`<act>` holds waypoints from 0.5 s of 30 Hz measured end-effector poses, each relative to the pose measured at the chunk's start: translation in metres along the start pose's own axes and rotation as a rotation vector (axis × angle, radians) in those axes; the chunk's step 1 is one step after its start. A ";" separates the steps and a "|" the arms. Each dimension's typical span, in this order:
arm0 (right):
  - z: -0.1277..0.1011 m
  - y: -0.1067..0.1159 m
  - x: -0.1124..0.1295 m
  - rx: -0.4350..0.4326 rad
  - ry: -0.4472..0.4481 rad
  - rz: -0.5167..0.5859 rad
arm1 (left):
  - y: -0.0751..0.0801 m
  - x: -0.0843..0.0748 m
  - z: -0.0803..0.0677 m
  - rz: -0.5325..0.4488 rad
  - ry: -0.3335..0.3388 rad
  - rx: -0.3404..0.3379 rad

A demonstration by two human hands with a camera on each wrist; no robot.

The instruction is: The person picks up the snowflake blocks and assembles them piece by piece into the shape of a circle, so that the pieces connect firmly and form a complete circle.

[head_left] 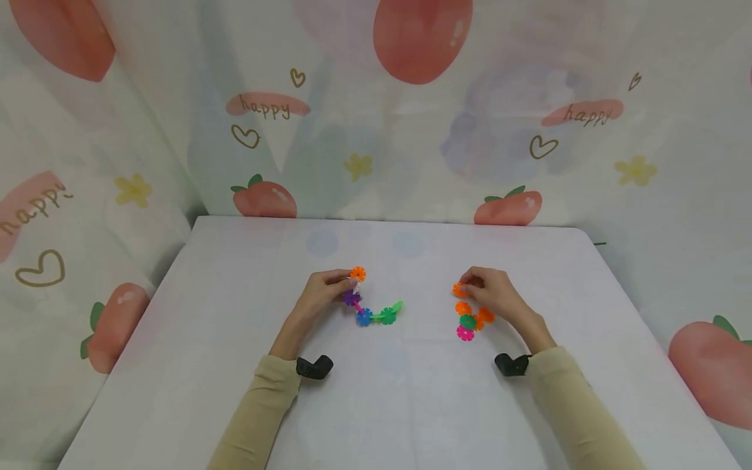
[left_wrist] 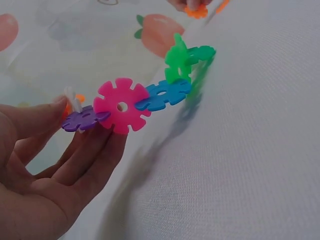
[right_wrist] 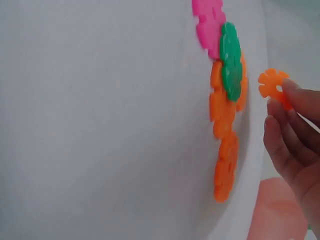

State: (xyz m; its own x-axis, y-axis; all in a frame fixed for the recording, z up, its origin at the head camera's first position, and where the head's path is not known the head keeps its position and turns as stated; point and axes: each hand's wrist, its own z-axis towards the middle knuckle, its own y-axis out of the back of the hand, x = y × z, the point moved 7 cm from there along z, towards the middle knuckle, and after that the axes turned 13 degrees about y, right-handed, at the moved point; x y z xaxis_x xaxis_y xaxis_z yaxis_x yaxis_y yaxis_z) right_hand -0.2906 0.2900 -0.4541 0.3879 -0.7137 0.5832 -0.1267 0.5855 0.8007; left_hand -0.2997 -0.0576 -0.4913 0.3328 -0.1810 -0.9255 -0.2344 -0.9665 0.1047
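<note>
A chain of interlocking snowflake discs [left_wrist: 145,97] is held at its left end by the left hand [head_left: 322,294], whose thumb and fingers pinch it around the purple disc [left_wrist: 84,120]; from there the chain runs right through one pink disc [left_wrist: 122,105], one blue disc [left_wrist: 164,94] and two green discs [left_wrist: 186,59], with one white piece [left_wrist: 73,99] and one orange disc [head_left: 358,274] at the gripped end. In the head view the chain sits a little left of the middle of the white table [head_left: 205,365], its green end resting toward the right. The right hand [head_left: 492,292], well apart on the right side of the table, pinches a single orange disc [right_wrist: 273,84] between its fingertips [right_wrist: 295,95], held just off the surface. Just beside that hand, on its near side, lies a small cluster of loose discs [head_left: 470,318]: one pink [right_wrist: 209,22], one green [right_wrist: 231,60] lying on top of the orange ones, and about three orange [right_wrist: 223,107], touching or overlapping one another. Each wrist carries one black camera mount [head_left: 314,367], and both arms wear beige sleeves [head_left: 264,405]. A cloth backdrop [head_left: 411,130] printed with strawberries, hearts and the word "happy" surrounds the table on the far and left sides.
</note>
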 end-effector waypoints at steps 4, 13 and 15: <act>0.010 -0.008 0.014 -0.027 0.038 0.076 | 0.000 0.000 -0.001 0.008 0.004 -0.001; 0.034 -0.027 0.043 -0.021 0.063 0.203 | -0.002 0.003 0.001 0.017 0.008 0.011; 0.040 -0.032 0.049 -0.024 0.073 0.222 | -0.003 0.002 0.001 0.024 0.003 0.009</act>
State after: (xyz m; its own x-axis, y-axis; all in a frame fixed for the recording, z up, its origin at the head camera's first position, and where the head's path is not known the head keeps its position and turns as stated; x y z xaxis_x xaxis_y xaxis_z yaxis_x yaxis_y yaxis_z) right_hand -0.3037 0.2211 -0.4453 0.4177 -0.5375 0.7325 -0.1944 0.7347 0.6499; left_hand -0.2992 -0.0548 -0.4938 0.3297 -0.2045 -0.9217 -0.2507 -0.9602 0.1234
